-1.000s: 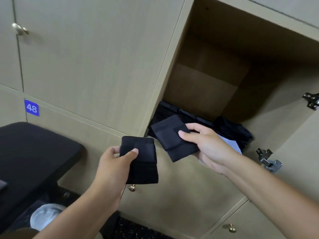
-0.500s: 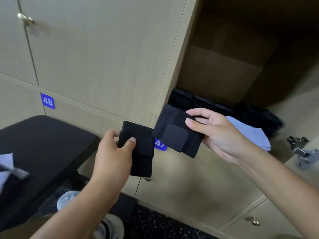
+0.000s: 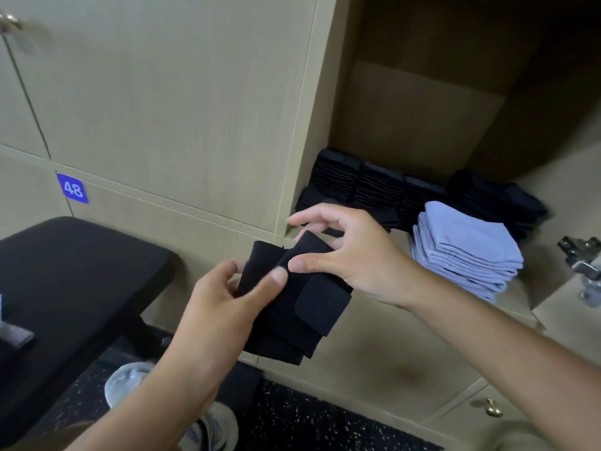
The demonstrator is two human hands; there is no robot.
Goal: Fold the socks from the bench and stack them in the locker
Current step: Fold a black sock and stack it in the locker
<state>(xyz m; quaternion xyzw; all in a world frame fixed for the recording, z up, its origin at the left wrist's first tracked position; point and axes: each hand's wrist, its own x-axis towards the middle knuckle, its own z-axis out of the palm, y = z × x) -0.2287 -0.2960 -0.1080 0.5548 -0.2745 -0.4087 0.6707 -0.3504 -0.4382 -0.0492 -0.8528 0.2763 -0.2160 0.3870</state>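
left hand (image 3: 214,297) and right hand (image 3: 354,255) both grasping folded black socks (image 3: 292,307), overlapped, below open locker (image 3: 422,109); light-blue stack (image 3: 468,252) at three o'clock.

Beige cabinet doors (image 3: 169,92) – speckled floor (image 3: 309,415)

A blue label (image 3: 72,188) reading "48" in white sits on a closed locker door (image 3: 156,92).

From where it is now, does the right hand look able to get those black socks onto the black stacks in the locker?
Probably yes. The right hand sits at the open locker mouth, black stacks just behind it, nothing between. The left hand also grips the folded black socks and must let go.
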